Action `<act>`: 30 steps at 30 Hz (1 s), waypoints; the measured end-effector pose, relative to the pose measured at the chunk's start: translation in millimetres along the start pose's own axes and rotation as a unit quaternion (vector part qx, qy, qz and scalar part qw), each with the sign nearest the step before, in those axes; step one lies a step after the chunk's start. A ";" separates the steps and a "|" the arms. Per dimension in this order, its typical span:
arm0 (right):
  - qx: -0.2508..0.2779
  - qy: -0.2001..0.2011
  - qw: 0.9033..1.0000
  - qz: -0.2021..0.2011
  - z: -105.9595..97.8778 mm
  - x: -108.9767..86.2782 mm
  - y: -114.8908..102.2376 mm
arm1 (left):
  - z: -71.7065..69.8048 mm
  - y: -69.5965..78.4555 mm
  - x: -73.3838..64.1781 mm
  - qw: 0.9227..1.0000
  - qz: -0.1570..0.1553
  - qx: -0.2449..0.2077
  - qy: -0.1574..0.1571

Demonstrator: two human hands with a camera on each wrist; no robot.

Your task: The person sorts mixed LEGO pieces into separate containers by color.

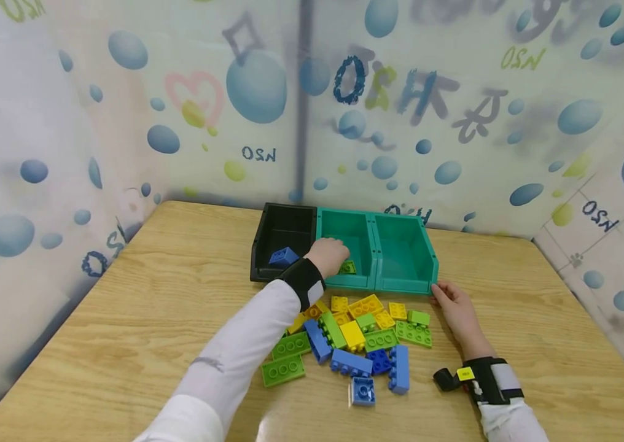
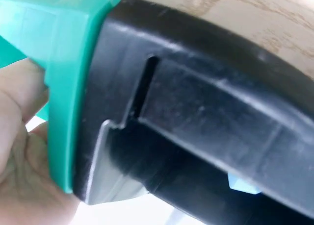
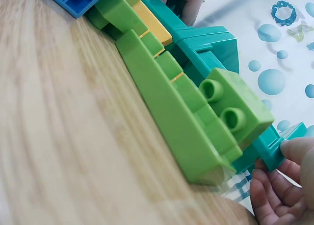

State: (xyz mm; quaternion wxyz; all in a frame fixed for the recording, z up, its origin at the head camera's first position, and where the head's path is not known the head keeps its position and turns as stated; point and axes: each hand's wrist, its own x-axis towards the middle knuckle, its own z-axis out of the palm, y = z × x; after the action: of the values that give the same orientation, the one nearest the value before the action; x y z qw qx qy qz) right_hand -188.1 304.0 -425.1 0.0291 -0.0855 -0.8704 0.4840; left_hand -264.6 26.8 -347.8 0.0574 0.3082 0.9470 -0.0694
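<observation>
My left hand (image 1: 328,256) reaches down into the middle teal bin (image 1: 347,221). A green brick (image 1: 348,267) lies in that bin right beside its fingers. The fingertips are hidden, so I cannot tell whether they hold anything. In the left wrist view, the same hand (image 2: 24,151) shows behind the teal bin wall, next to the black bin (image 2: 196,102). With thumb and fingers, my right hand (image 1: 456,313) pinches the front right corner of the right teal bin (image 1: 403,245). The right wrist view shows this hand (image 3: 284,186) with its thumb on the rim.
Inside the black bin (image 1: 290,215) lies a blue brick (image 1: 283,256). In front of the joined bins, several loose yellow, green and blue bricks (image 1: 352,362) are spread over the wooden table (image 1: 179,276). A patterned curtain (image 1: 207,110) hangs behind the table.
</observation>
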 end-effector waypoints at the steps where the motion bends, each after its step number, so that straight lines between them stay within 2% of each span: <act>1: 0.000 0.000 1.000 -0.002 0.1 0.1 -0.1 | 0.2 -0.2 0.2 1.000 0.001 0.006 0.002; 9: 0.001 -0.002 1.000 0.000 0.6 -0.6 -2.7 | 2.8 -2.5 -0.1 0.999 0.011 0.027 0.021; 20: 0.008 -0.002 1.000 -0.002 1.7 -0.6 -1.3 | 2.3 -1.3 -2.7 0.999 0.026 0.021 0.011; 23: 0.009 -0.006 1.000 -0.005 1.3 -1.0 -0.6 | 3.8 -2.4 -0.9 0.999 0.034 -0.005 0.010; 25: 0.009 -0.007 1.000 -0.005 0.9 -1.3 -0.5 | 4.4 -3.4 0.2 0.998 0.040 -0.044 0.005; 30: 0.003 -0.004 1.000 -0.005 -0.1 -1.3 -1.8 | 2.9 -8.9 -1.8 0.989 0.062 -0.133 0.019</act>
State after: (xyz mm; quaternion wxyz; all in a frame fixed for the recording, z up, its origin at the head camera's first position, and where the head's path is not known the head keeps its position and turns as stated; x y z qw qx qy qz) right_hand -187.1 302.8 -423.5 0.0281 -0.0793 -0.8694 0.4868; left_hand -268.2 18.1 -349.5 0.0839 0.3570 0.9279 0.0665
